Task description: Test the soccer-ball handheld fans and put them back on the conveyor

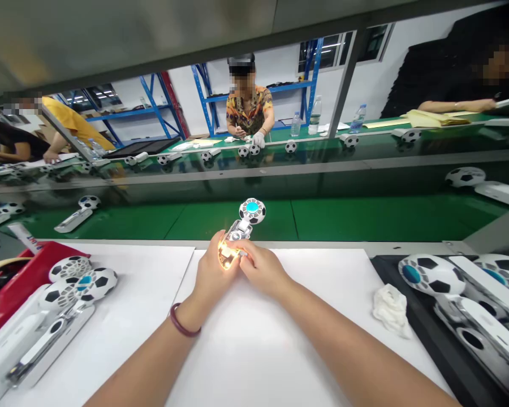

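Above the front of the white worktop (241, 362), both hands meet around a small folding device (252, 210) with a soccer-ball head and a blue disc at its centre. Its lower part glows warm yellow between my fingers. My left hand (212, 268) wraps the glowing end from the left, fingers closed; a dark red band circles that wrist. From the right, my right hand (263, 268) is closed too, its thumb and fingers pressed on the same lit part. The fingers cover much of the device's body, and its ball head points away from me.
Similar soccer-ball devices (97, 284) lie at left beside a red bin (23, 282); more lie on a black tray (424, 333) at right, near a crumpled white cloth (391, 311). Ahead runs a green conveyor (186, 217) carrying more devices. Co-workers sit across it; a metal panel hangs overhead.
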`<state>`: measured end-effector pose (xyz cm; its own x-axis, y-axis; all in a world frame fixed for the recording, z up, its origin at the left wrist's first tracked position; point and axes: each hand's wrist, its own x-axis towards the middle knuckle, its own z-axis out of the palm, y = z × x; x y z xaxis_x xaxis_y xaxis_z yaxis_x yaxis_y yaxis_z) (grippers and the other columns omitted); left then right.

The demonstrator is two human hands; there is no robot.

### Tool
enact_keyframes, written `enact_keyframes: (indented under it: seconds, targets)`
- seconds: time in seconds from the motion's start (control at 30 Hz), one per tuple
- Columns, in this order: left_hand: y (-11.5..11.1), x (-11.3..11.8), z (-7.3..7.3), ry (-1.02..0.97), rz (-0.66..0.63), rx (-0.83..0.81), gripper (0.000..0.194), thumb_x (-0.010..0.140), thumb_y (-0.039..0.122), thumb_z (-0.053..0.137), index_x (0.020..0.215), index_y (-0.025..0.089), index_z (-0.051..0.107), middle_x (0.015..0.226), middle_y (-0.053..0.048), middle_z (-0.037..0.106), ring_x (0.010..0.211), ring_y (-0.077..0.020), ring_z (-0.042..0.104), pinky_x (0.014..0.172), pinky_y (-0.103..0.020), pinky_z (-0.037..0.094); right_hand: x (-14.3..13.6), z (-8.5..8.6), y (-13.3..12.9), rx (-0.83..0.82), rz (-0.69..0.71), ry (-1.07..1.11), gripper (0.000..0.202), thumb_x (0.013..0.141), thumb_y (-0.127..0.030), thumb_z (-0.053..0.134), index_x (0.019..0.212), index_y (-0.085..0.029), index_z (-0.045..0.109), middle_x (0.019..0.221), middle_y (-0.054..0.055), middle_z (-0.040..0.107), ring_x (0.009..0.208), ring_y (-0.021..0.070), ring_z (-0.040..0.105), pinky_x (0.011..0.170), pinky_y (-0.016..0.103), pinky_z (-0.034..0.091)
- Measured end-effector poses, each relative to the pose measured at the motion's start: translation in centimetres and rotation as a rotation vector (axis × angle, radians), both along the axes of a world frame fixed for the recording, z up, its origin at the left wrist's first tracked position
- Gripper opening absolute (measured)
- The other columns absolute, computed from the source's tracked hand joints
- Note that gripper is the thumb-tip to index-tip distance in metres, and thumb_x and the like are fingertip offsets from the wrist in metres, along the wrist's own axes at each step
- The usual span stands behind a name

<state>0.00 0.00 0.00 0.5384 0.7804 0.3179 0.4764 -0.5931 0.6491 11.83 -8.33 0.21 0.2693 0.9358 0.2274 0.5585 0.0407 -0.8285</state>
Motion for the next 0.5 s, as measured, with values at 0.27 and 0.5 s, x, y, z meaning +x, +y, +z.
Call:
enact_keyframes:
  seconds: [0.27, 0.5]
  targets:
    - [-0.05, 0.04, -0.09, 0.000, 0.030, -0.051, 0.059, 0.074, 0.033, 0.057, 0.126, 0.022, 0.034, 0.114, -0.008, 0.060, 0.094, -0.0242, 0.062, 0.079, -0.039, 0.050, -0.25, -0.10, -0.01, 0.058, -0.004, -0.066, 0.048, 0.078, -0.013, 0.038, 0.121, -0.032, 0.050, 0.102, -0.003, 0.065, 0.081, 0.0158, 0.060, 0.068, 0.025, 0.041]
    - [-0.42, 0.21, 0.34, -0.020, 0.036, -0.099, 0.057, 0.071, 0.033, 0.060, 0.123, 0.024, 0.037, 0.105, -0.005, 0.064, 0.089, -0.0218, 0.063, 0.075, -0.034, 0.051, -0.30, 0.16, 0.06, 0.032, -0.046, -0.134, 0.048, 0.077, -0.014, 0.040, 0.121, -0.030, 0.051, 0.094, -0.002, 0.067, 0.074, 0.0157, 0.060, 0.066, 0.025, 0.041]
